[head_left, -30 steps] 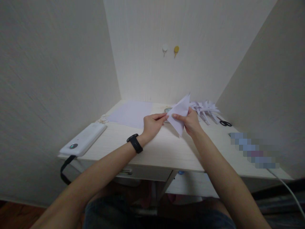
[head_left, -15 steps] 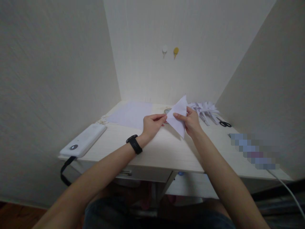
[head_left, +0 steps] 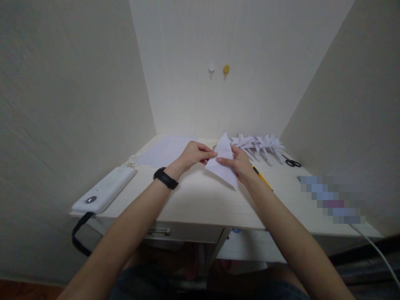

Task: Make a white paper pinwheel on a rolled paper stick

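A white piece of paper point(head_left: 222, 174), folded with pointed corners, is held up over the desk between my two hands. My left hand point(head_left: 196, 155) pinches its left edge, the thumb on the near face. On the other side my right hand point(head_left: 240, 163) grips it, with the thumb across the front and the fingers behind. A yellow utility knife point(head_left: 264, 179) lies on the desk beside my right wrist. Behind the paper a round object is mostly hidden.
White paper pinwheels point(head_left: 258, 143) lie at the back right, near black scissors point(head_left: 293, 163). A white sheet point(head_left: 168, 149) is at the back left. A white device point(head_left: 106, 189) with a black strap sits at the left edge; a blurred-out object point(head_left: 331, 200) lies right.
The paper has turned a little, and both hands appear further left with it. My left thumb now overlaps the paper. The utility knife has come into view.
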Demonstrator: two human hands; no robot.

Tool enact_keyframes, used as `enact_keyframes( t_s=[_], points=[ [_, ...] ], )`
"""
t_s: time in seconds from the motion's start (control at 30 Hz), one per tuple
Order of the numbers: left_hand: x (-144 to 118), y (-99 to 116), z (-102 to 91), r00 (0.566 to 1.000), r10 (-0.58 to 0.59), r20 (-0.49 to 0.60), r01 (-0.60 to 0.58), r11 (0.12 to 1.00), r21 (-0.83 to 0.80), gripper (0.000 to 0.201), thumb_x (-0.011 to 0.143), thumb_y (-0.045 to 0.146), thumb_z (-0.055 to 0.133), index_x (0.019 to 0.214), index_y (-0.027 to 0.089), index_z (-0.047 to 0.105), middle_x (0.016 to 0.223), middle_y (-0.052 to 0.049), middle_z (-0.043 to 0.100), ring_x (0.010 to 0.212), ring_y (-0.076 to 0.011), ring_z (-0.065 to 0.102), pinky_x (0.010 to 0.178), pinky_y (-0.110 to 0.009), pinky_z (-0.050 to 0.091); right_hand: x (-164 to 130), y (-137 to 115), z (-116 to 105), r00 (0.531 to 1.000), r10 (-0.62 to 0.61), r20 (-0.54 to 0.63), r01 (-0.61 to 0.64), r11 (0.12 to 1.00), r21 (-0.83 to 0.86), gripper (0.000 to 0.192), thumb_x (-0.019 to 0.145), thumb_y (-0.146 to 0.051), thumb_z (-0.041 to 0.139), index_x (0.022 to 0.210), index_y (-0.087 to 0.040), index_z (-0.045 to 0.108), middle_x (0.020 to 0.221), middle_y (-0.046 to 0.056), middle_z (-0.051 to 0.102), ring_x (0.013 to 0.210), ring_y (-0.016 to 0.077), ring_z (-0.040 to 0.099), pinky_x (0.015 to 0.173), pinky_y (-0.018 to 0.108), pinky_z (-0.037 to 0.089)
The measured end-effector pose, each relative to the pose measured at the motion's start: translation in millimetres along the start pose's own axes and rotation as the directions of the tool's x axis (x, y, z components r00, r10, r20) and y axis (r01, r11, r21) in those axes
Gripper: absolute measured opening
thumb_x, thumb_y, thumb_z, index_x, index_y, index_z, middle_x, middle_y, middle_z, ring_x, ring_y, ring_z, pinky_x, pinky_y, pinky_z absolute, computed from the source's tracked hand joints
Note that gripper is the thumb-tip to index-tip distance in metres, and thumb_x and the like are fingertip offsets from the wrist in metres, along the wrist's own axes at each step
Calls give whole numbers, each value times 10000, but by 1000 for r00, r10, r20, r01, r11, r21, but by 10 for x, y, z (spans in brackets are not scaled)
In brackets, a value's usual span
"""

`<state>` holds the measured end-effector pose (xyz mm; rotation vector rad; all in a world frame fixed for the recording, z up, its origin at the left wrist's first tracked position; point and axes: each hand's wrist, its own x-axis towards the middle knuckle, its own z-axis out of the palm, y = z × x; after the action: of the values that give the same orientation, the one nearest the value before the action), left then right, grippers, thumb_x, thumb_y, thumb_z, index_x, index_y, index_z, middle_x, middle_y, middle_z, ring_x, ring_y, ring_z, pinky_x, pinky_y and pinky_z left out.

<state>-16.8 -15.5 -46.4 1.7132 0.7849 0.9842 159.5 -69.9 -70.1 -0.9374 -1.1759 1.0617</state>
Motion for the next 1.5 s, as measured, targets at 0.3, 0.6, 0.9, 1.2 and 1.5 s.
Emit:
enact_keyframes(
  t_s=[0.3,0.6,0.9,1.2,1.5],
  points=[
    [-58,-97,94,999,-18,28,21,994,-106,195,606,276,852,667,124,746,618,-39,677,558,-95,571,565,-233,466,38,2,-19,1000,-4,13,4,1000,-11,434,550,-479,861,820,-201,665,730,15,700,601,171,619,570,294,479],
    [-147,-118,144,992,-11,126,27,992,-126,221,575,284,869,651,125,734,608,-27,658,543,-85,539,524,-219,427,128,-122,-109,995,-56,-86,50,996,-70,360,533,-430,860,564,-196,587,534,-27,554,465,107,444,452,249,323],
    [-178,-97,138,987,0,162,17,995,-100,221,584,285,865,662,123,737,613,-27,655,542,-83,532,530,-222,422,95,-220,-156,990,-92,-106,85,994,-68,361,523,-376,846,481,-199,534,476,-51,460,445,84,398,434,234,318],
    [-200,-57,132,982,22,186,-11,998,-55,242,572,315,864,656,125,742,607,-35,657,540,-94,535,512,-224,410,107,-287,-184,969,-133,-206,130,991,-26,218,518,-311,825,531,-199,639,507,-37,535,465,96,464,479,260,423],
    [-199,-70,132,984,19,178,-8,998,-62,246,563,322,868,646,131,738,605,-30,654,538,-94,533,517,-225,414,85,-292,-208,987,-57,-148,49,997,-60,283,532,-402,830,543,-193,638,532,-17,574,471,111,511,483,269,455]
  ],
)
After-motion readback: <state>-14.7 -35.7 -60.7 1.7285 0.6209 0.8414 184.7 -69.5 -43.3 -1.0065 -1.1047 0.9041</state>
